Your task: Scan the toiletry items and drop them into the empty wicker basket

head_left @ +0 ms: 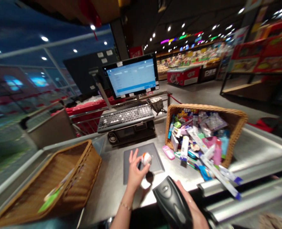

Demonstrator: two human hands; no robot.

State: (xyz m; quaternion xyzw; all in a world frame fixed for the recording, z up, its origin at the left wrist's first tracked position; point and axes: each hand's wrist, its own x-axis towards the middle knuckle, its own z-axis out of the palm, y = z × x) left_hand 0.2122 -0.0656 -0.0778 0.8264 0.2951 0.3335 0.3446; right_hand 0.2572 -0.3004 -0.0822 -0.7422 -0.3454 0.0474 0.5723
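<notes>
My left hand [135, 171] holds a small round white and orange item [146, 158] in its fingertips above the dark scanner plate [155, 162] of a checkout counter. My right hand [191, 206] grips a black handheld barcode scanner [172, 200], its head aimed toward the item in the left hand. A tipped wicker basket [236, 119] at the right spills several small packaged goods [198, 143] onto the counter. A second wicker basket [83, 162] at the left holds a green and white packet [52, 194].
A keyboard [125, 117] and a lit register screen [131, 78] stand at the back of the steel counter [112, 190]. A pink packet [168, 152] lies beside the right basket. Red shopping baskets [88, 109] and store shelves lie beyond.
</notes>
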